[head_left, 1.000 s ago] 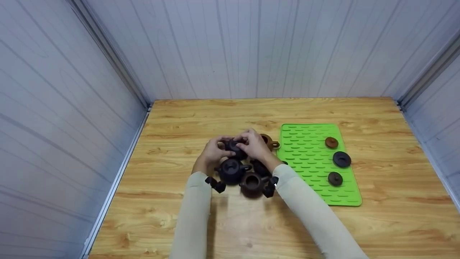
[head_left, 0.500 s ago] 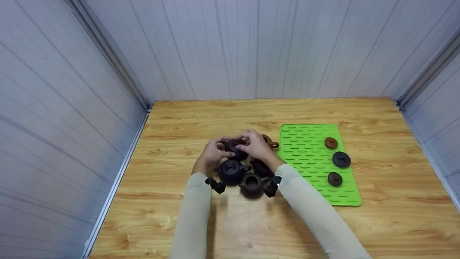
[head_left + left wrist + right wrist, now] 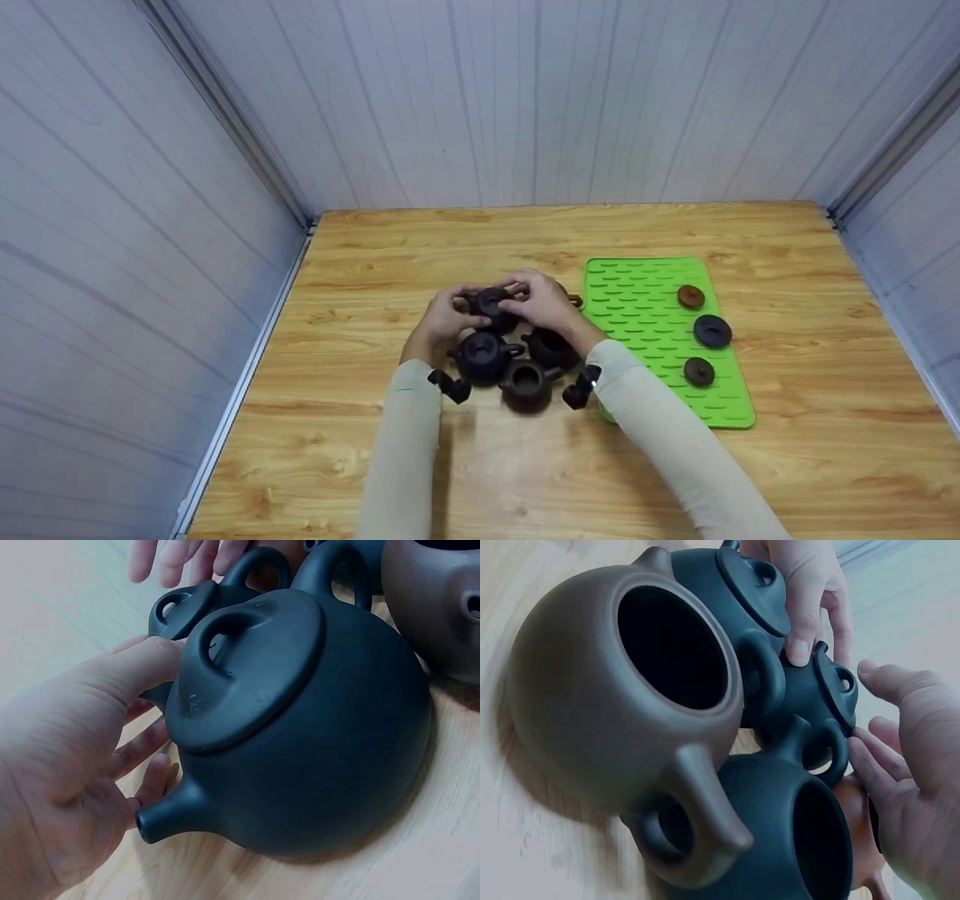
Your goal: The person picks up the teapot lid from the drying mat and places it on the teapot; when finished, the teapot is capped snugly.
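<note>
Around a small dark teapot [image 3: 501,324] at the back of the cluster, my left hand [image 3: 444,319] curls, its thumb against the body in the right wrist view. A lid [image 3: 831,690] with a looped knob sits on that teapot. My right hand [image 3: 547,306] is spread at the teapot's right side, with nothing pinched between thumb and fingers; its fingertips are right at the lid's edge. In front stands a larger lidded dark teapot [image 3: 315,727]. Beside it are a brown teapot [image 3: 577,682] and a dark one [image 3: 742,825], both lidless. An orange-brown teapot [image 3: 859,821] is partly hidden behind the right hand.
A green ridged mat [image 3: 637,300] lies to the right on the wooden table [image 3: 360,262]. Along its right side rest an orange-brown lid [image 3: 691,296], a wide dark lid [image 3: 712,331] and a dark brown lid [image 3: 699,371]. Panel walls [image 3: 495,105] enclose the table.
My right hand has let go of the small dark teapot's lid and shifted slightly right, so the lid shows more. My left hand has stayed in place.
</note>
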A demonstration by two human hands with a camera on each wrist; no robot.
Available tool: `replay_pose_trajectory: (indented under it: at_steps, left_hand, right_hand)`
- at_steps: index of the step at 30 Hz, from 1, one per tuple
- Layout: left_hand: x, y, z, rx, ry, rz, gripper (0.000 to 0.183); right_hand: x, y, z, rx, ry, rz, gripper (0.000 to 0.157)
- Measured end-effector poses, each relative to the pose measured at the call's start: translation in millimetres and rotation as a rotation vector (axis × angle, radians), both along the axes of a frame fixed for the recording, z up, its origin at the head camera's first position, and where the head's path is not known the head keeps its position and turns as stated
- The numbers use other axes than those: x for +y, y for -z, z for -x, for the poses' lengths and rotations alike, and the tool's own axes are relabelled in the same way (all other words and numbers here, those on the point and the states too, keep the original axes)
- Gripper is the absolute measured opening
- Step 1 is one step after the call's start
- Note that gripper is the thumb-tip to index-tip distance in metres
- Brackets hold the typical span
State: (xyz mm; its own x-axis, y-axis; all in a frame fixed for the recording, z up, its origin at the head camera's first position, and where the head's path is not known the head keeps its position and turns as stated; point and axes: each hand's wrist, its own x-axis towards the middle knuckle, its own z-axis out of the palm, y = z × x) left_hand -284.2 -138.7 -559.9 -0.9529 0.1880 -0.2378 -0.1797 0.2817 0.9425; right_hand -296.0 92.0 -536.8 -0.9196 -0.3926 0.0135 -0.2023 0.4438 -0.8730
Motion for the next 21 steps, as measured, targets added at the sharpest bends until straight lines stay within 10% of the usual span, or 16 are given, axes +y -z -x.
replay_pose_trajectory:
  at_steps: [21]
  left_hand:
    - [0,0.4,-0.4,-0.018,-0.016,0.007,0.061]
  right_hand:
    - [37,-6.1,-1.2,0.028,0.03,0.085,0.042]
